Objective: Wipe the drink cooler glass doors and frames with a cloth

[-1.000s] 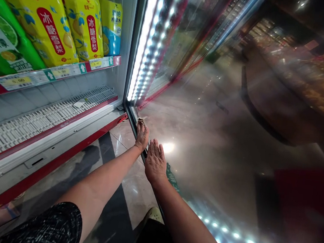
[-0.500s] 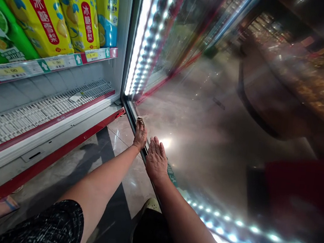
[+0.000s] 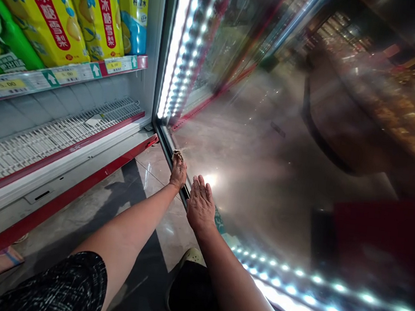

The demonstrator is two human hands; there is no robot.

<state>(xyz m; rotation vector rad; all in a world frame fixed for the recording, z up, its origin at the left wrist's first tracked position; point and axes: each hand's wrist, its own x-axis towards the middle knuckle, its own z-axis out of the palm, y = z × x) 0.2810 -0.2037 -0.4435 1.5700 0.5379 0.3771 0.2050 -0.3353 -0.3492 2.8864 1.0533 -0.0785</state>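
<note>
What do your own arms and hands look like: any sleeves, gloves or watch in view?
The left hand and right hand are gloveless, with no watch in view. The left arm has a short, black sleeve with a pale, scratchy pattern. The right arm is bare as far as it shows.

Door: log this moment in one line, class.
door: open | left hand: holds cloth at door edge | right hand: open, at door
</note>
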